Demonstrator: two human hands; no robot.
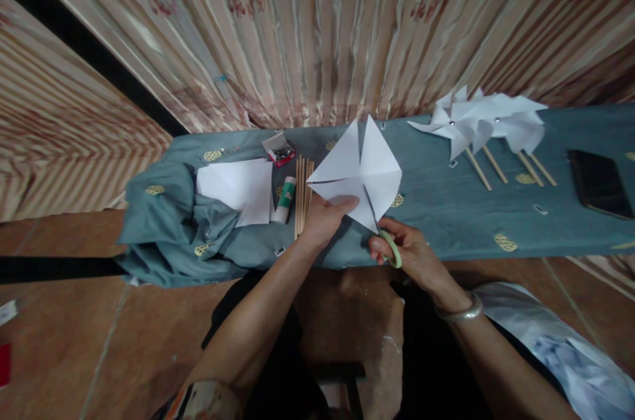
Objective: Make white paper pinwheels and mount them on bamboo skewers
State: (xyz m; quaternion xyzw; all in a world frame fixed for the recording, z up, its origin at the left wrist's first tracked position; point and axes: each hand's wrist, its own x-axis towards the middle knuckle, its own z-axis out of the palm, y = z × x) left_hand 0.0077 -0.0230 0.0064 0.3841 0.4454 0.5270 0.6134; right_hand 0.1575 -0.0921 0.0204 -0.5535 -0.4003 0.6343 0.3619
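My left hand (pixel 327 216) pinches a square sheet of white paper (pixel 380 175) near its lower left side, thumb on top. Slits run in from several corners of the sheet toward its middle. In my right hand (pixel 411 249) is a pair of scissors (pixel 393 248) with pale green handles, fingers through the loops. The blades lie at the slit in the sheet's lower corner and are mostly hidden. Just left of the sheet lie several wooden sticks (pixel 300 198), side by side, partly behind my left hand.
A glue stick (pixel 286 198), a small open box of metal pins (pixel 280 150) and a stack of white paper (pixel 243 188) lie to the left. Several white paper pinwheels (pixel 496 119) on sticks lie right, beside a dark phone (pixel 601 182). A patterned curtain (pixel 317 30) hangs behind the cloth-covered table (pixel 446 221).
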